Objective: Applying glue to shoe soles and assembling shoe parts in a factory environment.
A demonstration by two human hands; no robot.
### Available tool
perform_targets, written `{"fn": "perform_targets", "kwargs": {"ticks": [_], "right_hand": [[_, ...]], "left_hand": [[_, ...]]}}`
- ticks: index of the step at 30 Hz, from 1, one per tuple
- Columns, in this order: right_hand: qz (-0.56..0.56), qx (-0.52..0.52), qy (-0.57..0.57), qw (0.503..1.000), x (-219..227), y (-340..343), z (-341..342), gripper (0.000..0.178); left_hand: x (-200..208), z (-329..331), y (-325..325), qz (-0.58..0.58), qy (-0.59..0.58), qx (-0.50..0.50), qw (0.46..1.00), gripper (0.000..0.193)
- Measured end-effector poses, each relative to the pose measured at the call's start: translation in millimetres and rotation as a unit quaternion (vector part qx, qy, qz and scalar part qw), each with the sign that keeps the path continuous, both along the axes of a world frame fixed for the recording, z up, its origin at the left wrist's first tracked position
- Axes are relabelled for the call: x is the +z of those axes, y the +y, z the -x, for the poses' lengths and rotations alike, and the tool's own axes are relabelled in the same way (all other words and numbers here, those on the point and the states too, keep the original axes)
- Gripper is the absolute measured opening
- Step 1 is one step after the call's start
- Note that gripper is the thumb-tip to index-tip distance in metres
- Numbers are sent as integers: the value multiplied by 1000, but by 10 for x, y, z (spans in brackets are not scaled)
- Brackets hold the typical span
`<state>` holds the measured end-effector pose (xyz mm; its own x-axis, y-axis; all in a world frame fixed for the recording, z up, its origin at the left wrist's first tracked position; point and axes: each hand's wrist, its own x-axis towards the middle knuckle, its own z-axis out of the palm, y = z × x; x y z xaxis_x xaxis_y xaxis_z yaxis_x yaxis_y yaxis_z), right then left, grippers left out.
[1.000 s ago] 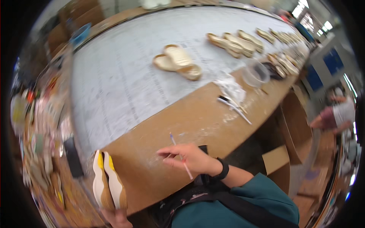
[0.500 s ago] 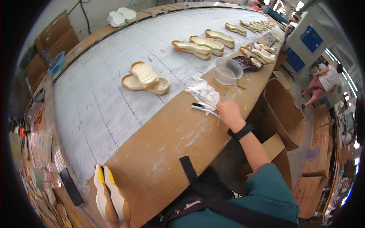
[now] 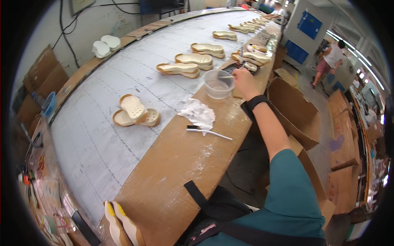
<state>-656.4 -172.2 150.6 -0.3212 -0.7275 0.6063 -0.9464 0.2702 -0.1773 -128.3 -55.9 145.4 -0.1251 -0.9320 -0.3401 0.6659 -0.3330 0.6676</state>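
Right hand (image 3: 243,80) gripping thin stick (image 3: 227,77) beside clear tub (image 3: 218,90) on tabletop (image 3: 174,162); 2 soles (image 3: 128,224) lower left; left hand: cannot tell.

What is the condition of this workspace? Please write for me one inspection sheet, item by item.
Surface: brown strip with pale smears, beside white sheet.
Job's things: clear tub; yellow-patched soles, lower left.
Clutter: crumpled white cloth or paper; brush beside it.
Left hand: not in view.
Right hand: at the tub, pinching a thin stick.
Cables: black cables, upper left.
Surroundings: open cardboard box, right; another person, upper right.
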Motion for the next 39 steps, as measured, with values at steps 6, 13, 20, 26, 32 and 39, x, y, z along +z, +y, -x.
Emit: {"fn": "perform_targets", "kwargs": {"ticks": [6,13,20,26,32,39], "right_hand": [[-49,105,-140,983,-353,-480,80,15],[-40,209,-233,949,-253,-254,57,18],[86,228,-243,939,235,600,-1402,19],[278,508,-392,715,230,1283,-2771,28],[191,726,-355,558,365,1290,-3279,25],[100,768,-285,564,503,1334,-3403,22]], "left_hand": [[-180,-162,268,-31,48,94,994,50],[-201,-412,585,-99,85,135,982,42],[-59,-244,454,-110,104,137,979,41],[-51,-204,523,-104,137,118,978,35],[-103,-112,534,-94,125,108,982,40],[-116,-44,522,-86,146,128,977,44]]}}
